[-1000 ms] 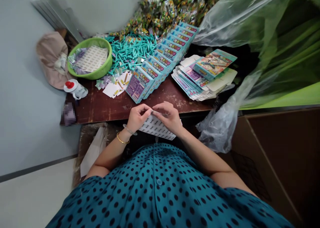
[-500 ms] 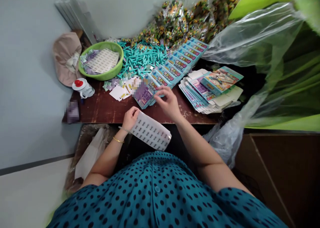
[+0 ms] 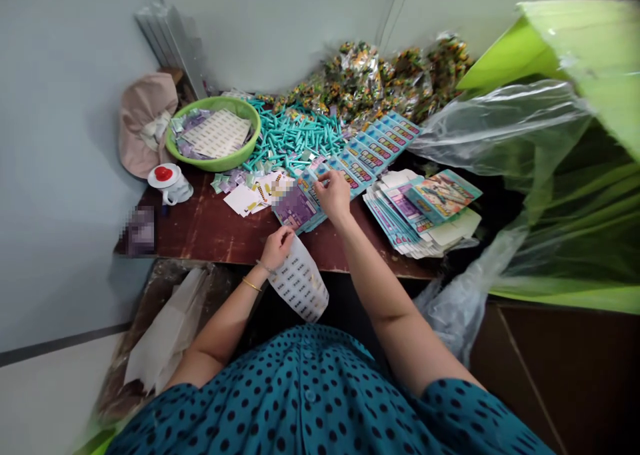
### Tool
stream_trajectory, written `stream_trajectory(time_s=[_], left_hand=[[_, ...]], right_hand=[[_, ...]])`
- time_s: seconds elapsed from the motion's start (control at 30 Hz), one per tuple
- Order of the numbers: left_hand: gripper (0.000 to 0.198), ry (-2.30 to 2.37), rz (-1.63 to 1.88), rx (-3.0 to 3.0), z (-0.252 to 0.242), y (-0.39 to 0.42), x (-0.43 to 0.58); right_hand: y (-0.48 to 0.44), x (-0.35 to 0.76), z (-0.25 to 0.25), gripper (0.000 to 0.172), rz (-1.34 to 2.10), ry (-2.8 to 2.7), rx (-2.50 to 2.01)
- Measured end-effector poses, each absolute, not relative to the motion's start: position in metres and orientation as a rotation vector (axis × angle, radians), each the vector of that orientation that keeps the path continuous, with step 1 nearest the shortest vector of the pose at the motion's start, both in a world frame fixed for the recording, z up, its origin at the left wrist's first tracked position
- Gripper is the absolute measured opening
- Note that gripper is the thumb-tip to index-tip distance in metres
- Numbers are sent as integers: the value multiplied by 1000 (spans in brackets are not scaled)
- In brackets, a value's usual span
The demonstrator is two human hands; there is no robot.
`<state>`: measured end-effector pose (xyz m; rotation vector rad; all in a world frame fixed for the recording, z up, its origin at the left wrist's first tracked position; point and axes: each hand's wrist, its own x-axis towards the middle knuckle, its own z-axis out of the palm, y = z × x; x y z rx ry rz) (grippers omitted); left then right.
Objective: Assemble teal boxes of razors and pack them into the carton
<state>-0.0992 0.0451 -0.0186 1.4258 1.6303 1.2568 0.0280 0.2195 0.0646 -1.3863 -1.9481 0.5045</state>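
My left hand [image 3: 278, 247] is closed on the upper corner of a white sticker sheet [image 3: 301, 283] printed with rows of small dark labels. The sheet hangs curved below the table's front edge. My right hand [image 3: 333, 194] is over the near end of an overlapping row of flat blue cartons [image 3: 369, 156], its thumb and fingers drawn together. Whatever its fingertips hold, if anything, is too small to make out. A purple carton face [image 3: 297, 206] shows at the near end of the row, just left of my right hand.
Behind lie teal sticks [image 3: 295, 132] and bagged orange-green pieces [image 3: 350, 75]. A green basin [image 3: 220, 162] and lidded mug [image 3: 173, 185] stand left. Printed cards [image 3: 245, 198] lie before the basin. Stacked cartons [image 3: 400, 222] and clear plastic [image 3: 500, 115] are at right.
My right hand has moved onto the cartons, and its fingers have drawn closer together. The sticker sheet now hangs more steeply from my left hand. The camera view has shifted.
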Motion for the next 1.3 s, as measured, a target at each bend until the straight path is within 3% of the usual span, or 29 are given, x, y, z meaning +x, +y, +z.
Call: stream_trajectory(time_s=[0.13, 0.37, 0.47, 0.57, 0.7, 0.83, 0.93, 1.1, 1.17, 1.3], left_hand=[[21, 1616, 1278, 1388, -30, 50, -104], [24, 1613, 1366, 1194, -36, 46, -114], [29, 1630, 1460, 1063, -25, 36, -120], [31, 1576, 1613, 911, -12, 26, -128], [36, 1496, 1724, 659, -6, 18, -135], [40, 1517, 1725, 539, -10, 16, -130], [45, 1548, 1697, 566, -12, 7, -119], [82, 1570, 1559, 750, -13, -19, -107], [75, 1612, 1559, 771, -13, -26, -106], [45, 1673, 1580, 816, -5, -29, -111]], right_hand=[[213, 21, 56, 12, 222, -2005, -1455], [210, 37, 70, 43, 261, -1891, -1315], [179, 72, 80, 47, 409, -1988, -1060], [136, 122, 66, 64, 670, -2202, -873], [93, 177, 17, 78, 751, -2014, -1184], [70, 183, -14, 76, 1204, -1639, -1180], [61, 172, -11, 75, 1212, -1448, -1151], [65, 174, -5, 35, 1271, -1432, -1119], [66, 180, -9, 29, 1449, -1442, -1083], [63, 186, -16, 40, 1700, -1370, -1071]])
